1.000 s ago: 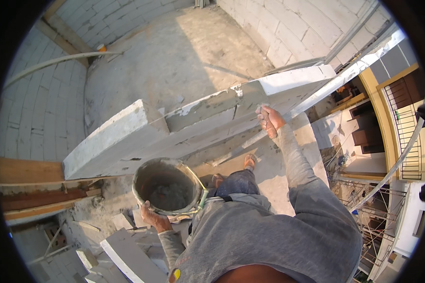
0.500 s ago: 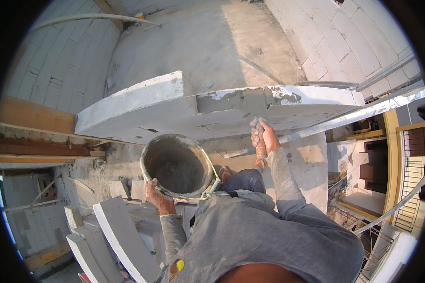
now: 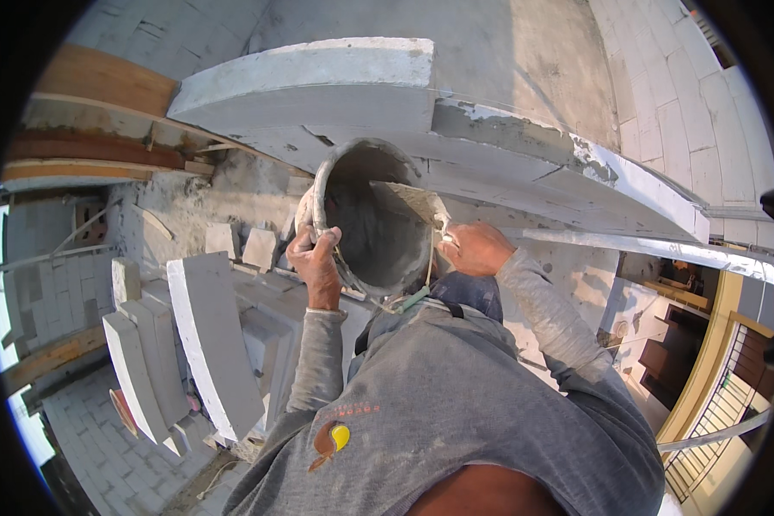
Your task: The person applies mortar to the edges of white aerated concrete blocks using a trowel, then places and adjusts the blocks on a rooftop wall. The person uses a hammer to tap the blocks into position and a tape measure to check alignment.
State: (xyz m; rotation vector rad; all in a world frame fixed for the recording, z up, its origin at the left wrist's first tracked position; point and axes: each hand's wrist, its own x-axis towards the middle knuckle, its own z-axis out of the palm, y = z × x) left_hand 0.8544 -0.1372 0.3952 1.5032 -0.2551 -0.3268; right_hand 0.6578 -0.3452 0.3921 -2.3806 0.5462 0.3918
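A grey, mortar-caked bucket [image 3: 365, 215] is tilted toward me in front of my chest. My left hand [image 3: 316, 261] grips its near left rim. My right hand [image 3: 473, 248] holds a trowel [image 3: 408, 200] whose flat blade reaches into the bucket's mouth. Just beyond the bucket runs a low wall of pale concrete blocks [image 3: 318, 86], with a wet grey mortar bed [image 3: 525, 142] spread along the top of its right stretch.
Loose pale blocks [image 3: 211, 340] lean on edge at my lower left among smaller block offcuts. Wooden planks [image 3: 103, 112] lie at the upper left. A metal rail [image 3: 645, 249] runs to the right below the wall, with a building drop beyond it.
My right hand came down off the wall top and brought the trowel into the bucket. The bucket rose and tipped toward me, and my view swung left.
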